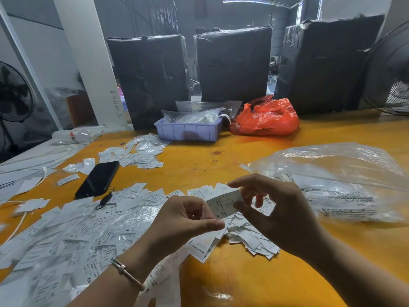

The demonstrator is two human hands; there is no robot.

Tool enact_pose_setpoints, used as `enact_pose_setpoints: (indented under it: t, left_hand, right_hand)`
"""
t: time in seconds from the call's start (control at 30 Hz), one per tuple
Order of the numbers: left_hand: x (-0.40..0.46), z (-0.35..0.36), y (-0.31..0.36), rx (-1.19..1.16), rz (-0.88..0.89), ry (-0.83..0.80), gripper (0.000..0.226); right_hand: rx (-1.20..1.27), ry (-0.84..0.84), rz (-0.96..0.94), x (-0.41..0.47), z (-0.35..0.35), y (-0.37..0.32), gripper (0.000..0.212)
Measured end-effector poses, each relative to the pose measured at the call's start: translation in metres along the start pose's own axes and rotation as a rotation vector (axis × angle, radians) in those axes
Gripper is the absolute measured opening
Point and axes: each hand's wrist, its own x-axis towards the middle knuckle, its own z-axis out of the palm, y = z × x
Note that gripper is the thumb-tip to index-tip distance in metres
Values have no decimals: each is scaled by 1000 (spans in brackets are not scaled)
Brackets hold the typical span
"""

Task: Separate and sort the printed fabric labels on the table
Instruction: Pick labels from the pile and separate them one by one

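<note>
One label (223, 203) marked S — pinched between left hand (186, 220) grip and right hand (274, 209) grip above the bench (254, 273); loose labels (73, 235) beneath — uncountable, print blurred; one phone (98, 179); three black bales (234, 63).

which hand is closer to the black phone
Left. The left hand is just right of the black phone; the right hand sits farther right, beyond it.

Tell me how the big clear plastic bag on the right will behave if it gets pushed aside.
The clear plastic bag looks thin and crumpled, so it would likely deform rather than slide as one piece. It seems light, puffed up with little inside. Its glossy film may slip easily over the wooden table.
</note>
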Motion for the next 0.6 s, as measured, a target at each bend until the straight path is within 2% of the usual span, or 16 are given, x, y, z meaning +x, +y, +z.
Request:
enact_pose_setpoints:
  t: [0.07, 0.3, 0.53, 0.6]
  left_hand:
    - [0, 0, 1, 16, -5, -19, 50]
    - [-2, 3, 8, 53, -52, -83, 57]
    - [-3, 2, 8, -9, -86, -200, 33]
    - [-3, 1, 7, -29, -94, -234, 32]
  right_hand:
    - [-63, -9, -18, 0, 0, 0, 25]
    - [-88, -106, -70, 1, -3, 0, 17]
    - [100, -250, 31, 5, -14, 9, 18]
    - [163, -299, 62, 6, -15, 11, 19]
